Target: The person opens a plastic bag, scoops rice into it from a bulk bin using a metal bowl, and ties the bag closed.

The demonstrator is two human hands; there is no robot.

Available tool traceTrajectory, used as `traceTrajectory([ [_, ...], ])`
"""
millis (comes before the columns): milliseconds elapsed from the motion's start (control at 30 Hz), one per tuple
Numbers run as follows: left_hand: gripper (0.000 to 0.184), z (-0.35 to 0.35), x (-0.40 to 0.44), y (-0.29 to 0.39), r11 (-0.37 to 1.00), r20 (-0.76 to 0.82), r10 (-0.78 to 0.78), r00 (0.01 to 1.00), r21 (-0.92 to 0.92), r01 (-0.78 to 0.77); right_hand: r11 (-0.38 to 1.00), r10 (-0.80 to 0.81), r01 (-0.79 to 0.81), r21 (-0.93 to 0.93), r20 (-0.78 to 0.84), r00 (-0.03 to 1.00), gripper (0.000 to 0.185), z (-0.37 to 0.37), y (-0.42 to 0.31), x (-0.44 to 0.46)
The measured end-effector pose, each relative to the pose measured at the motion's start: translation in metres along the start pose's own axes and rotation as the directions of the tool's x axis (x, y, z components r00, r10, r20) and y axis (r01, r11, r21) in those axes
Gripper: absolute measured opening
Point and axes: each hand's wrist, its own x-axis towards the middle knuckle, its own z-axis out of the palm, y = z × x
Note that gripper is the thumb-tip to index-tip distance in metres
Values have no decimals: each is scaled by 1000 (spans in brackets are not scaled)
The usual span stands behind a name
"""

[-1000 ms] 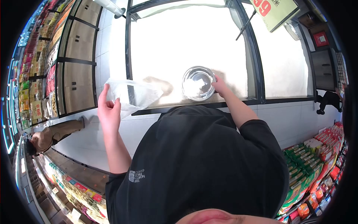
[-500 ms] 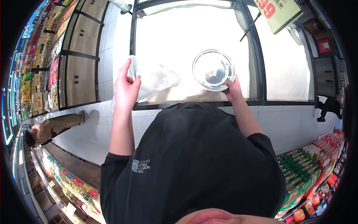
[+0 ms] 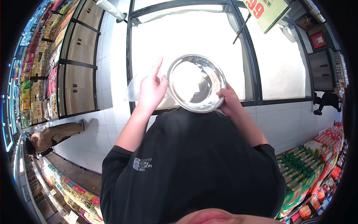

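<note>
My right hand (image 3: 230, 99) grips the rim of a round, shiny metal bowl (image 3: 186, 106), with the thumb over its edge. The bowl hangs above a large bin of glaring white contents (image 3: 175, 28), just in front of my shirt. Glare and reflections hide what, if anything, lies inside the bowl. Close to the bowl's left side, my left hand (image 3: 152, 87) has its index finger stretched forward and its thumb apart. A thin, see-through plastic bag (image 3: 133, 89) hangs at this hand, held against the palm and lower fingers; part is hidden behind it.
Black frames (image 3: 257, 67) divide the bin from a neighbouring one. A price sign (image 3: 266, 13) stands on a stalk at upper right. Packaged goods (image 3: 302, 164) are stacked behind me on the right. One person (image 3: 44, 140) is at far left, another (image 3: 328, 101) at far right.
The bowl has moved left and toward my body and looks larger. My left hand, with the bag, has shifted right, so bowl and hand are now close together.
</note>
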Motion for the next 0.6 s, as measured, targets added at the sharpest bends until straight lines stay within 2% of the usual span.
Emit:
traceTrajectory([
  [100, 61, 9, 1, 1, 981, -61, 166, 984, -89, -171, 999, 41, -41, -34, 5, 999, 64, -13, 2, -2],
  [233, 59, 11, 8, 2, 971, -22, 190, 982, -146, -191, 996, 41, -39, -83, 19, 999, 60, -12, -6, -10],
  [300, 57, 8, 12, 3, 968, 5, 226, 974, -117, -224, 993, 55, -52, -105, 30, 998, 58, -14, -8, -14],
  [433, 55, 9, 11, 7, 938, 69, 338, 939, -108, -329, 996, 11, -15, -89, -45, 999, 53, -6, 4, -17],
  [533, 54, 21, 7, -7, 873, 100, 488, 867, -79, -482, 998, -47, 43, -36, -112, 993, 51, 21, 22, -18],
  [600, 54, 29, 0, -16, 888, 136, 459, 878, -45, -457, 998, -26, 15, -64, -165, 986, 53, 44, 30, -19],
])
